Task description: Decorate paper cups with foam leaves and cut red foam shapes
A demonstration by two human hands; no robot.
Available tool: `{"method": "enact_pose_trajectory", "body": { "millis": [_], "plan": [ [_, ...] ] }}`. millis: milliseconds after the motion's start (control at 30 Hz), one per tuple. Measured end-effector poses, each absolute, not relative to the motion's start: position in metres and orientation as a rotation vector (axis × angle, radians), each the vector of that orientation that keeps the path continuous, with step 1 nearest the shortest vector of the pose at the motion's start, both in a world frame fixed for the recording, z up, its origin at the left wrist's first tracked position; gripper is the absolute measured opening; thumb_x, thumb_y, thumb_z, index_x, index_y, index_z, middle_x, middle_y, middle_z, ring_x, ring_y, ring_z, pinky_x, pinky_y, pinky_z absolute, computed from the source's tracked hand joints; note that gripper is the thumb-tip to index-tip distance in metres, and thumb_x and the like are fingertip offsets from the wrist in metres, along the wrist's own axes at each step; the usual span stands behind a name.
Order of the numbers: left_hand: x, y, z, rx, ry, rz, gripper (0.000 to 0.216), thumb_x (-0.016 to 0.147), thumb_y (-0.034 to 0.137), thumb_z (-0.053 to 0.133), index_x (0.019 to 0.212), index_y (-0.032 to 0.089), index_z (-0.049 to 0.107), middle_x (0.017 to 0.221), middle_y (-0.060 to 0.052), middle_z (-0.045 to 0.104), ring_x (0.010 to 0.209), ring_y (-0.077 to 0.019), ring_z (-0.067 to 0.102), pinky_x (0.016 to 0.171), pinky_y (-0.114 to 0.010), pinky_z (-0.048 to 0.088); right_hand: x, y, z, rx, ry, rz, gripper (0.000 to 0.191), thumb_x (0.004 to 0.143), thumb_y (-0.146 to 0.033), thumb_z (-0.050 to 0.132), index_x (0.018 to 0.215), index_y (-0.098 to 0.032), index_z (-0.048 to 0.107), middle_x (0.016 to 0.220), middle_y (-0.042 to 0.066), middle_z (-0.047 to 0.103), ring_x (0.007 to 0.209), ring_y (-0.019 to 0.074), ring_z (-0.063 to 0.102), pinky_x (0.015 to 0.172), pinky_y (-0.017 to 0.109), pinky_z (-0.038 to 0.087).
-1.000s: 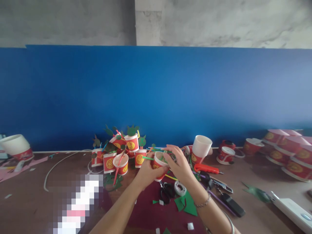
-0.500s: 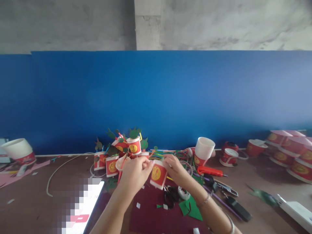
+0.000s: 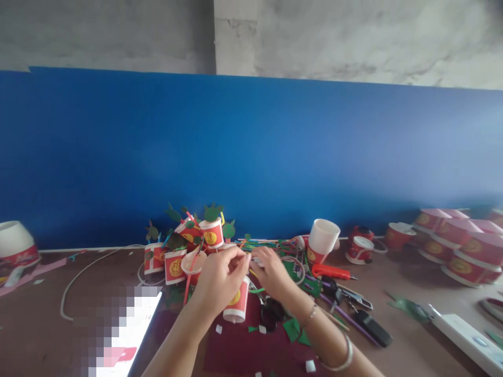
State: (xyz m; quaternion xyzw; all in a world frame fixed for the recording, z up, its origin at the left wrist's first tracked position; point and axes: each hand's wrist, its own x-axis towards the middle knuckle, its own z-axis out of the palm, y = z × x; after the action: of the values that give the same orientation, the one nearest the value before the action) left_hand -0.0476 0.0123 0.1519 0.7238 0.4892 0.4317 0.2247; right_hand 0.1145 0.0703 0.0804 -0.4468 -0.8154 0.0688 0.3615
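My left hand [image 3: 225, 273] is closed, with thumb and forefinger pinched together. Below its palm, a small red and white paper cup [image 3: 237, 301] with a yellow round print tilts one pale end towards me. The hand hides the cup's other end, where it seems gripped. Close by, my right hand [image 3: 271, 273] bends its fingers inward around a small whitish thing that is mostly hidden. The fingertips of both hands nearly meet above the cup. Dark-handled scissors [image 3: 269, 317] lie under my right wrist, beside green paper scraps [image 3: 291, 330].
Decorated cups [image 3: 175, 267] with green paper shapes crowd the back. A white-topped cup [image 3: 324, 235], a red-handled tool [image 3: 332, 271] and keys [image 3: 332, 290] lie right. Stacked red bowls [image 3: 467, 264] stand farther right. A lit screen [image 3: 143, 324] is front left.
The cup has moved down and left, from between both hands to under my left hand. My fingertips have drawn closer together. The white tape roll beside the scissors no longer shows there.
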Motion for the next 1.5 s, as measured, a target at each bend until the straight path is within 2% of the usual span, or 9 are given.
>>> {"method": "enact_pose_trajectory", "body": {
  "millis": [133,300,400,533,700,1000,1167,1367,1500],
  "plan": [
    [-0.034,0.007,0.142,2.167,1.19,0.883,0.026,0.085,0.034,0.045,0.077,0.022,0.066,0.062,0.001,0.064,0.056,-0.0145,0.057,0.051,-0.023,0.036,0.173,0.066,0.083,-1.706,-2.161,0.151,0.02,0.08,-0.015,0.045,0.07,-0.017,0.063,0.071,0.006,0.066,0.07,0.0185,0.06,0.065,0.028,0.043],
    [-0.003,0.004,0.106,2.453,0.815,0.606,0.02,0.079,0.024,0.054,0.092,0.024,0.069,0.088,-0.004,0.069,0.086,-0.021,0.06,0.076,-0.028,0.043,0.209,0.041,0.073,-2.079,-2.269,0.211,0.016,0.062,-0.007,0.056,0.05,-0.017,0.06,0.059,0.009,0.066,0.061,0.0228,0.064,0.054,0.028,0.04],
    [0.012,0.004,0.082,2.536,0.755,0.46,0.024,0.076,0.02,0.055,0.096,0.023,0.067,0.095,-0.006,0.067,0.093,-0.0235,0.058,0.084,-0.033,0.043,0.209,0.025,0.068,-2.114,-2.305,0.286,0.01,0.053,-0.009,0.064,0.054,-0.018,0.061,0.064,0.008,0.068,0.068,0.0264,0.065,0.055,0.028,0.041],
    [0.024,0.002,0.058,2.581,0.785,0.396,0.037,0.075,0.025,0.056,0.112,0.023,0.059,0.119,-0.008,0.057,0.112,-0.0269,0.049,0.096,-0.041,0.037,0.205,0.014,0.065,-2.096,-2.311,0.324,0.015,0.057,-0.01,0.061,0.07,-0.017,0.064,0.079,0.012,0.069,0.08,0.0288,0.065,0.06,0.029,0.041],
    [0.03,0.001,0.039,2.679,0.825,0.392,0.044,0.077,0.031,0.057,0.118,0.018,0.052,0.134,-0.012,0.044,0.126,-0.0292,0.035,0.103,-0.043,0.03,0.211,0.017,0.059,-2.07,-2.256,0.379,0.009,0.059,-0.01,0.059,0.065,-0.016,0.061,0.076,0.013,0.068,0.075,0.0268,0.063,0.059,0.028,0.039],
    [0.032,0.008,0.025,2.728,1.048,0.502,0.034,0.082,0.024,0.051,0.117,0.019,0.051,0.129,-0.01,0.049,0.122,-0.0258,0.039,0.101,-0.041,0.03,0.24,0.035,0.077,-1.956,-2.0,0.621,0.026,0.072,-0.02,0.045,0.047,-0.019,0.041,0.042,-0.004,0.041,0.043,0.0096,0.041,0.043,0.022,0.025],
    [0.032,0.014,0.019,2.693,1.149,0.662,0.029,0.083,0.01,0.044,0.107,0.02,0.057,0.129,-0.009,0.048,0.122,-0.0238,0.038,0.101,-0.04,0.031,0.252,0.032,0.101,-1.66,-1.34,1.269,0.02,0.072,-0.036,0.054,0.062,-0.018,0.056,0.05,-0.001,0.055,0.042,0.0121,0.048,0.037,0.023,0.031],
    [0.03,0.02,0.02,2.403,1.214,1.006,0.025,0.08,0.009,0.045,0.093,0.021,0.062,0.111,-0.008,0.057,0.109,-0.0225,0.048,0.095,-0.04,0.038,0.245,0.033,0.107,-1.296,-1.019,1.342,0.018,0.068,-0.034,0.065,0.075,-0.018,0.061,0.066,0.001,0.064,0.055,0.0129,0.056,0.046,0.022,0.043],
    [0.032,0.022,0.029,1.927,1.056,1.243,0.029,0.089,0.029,0.037,0.085,0.02,0.065,0.095,-0.008,0.064,0.094,-0.0213,0.056,0.086,-0.037,0.042,0.228,0.031,0.102,-1.182,-1.02,1.376,0.023,0.064,-0.037,0.07,0.075,-0.018,0.061,0.062,-0.002,0.059,0.053,0.0113,0.052,0.047,0.022,0.042]
  ]
}}
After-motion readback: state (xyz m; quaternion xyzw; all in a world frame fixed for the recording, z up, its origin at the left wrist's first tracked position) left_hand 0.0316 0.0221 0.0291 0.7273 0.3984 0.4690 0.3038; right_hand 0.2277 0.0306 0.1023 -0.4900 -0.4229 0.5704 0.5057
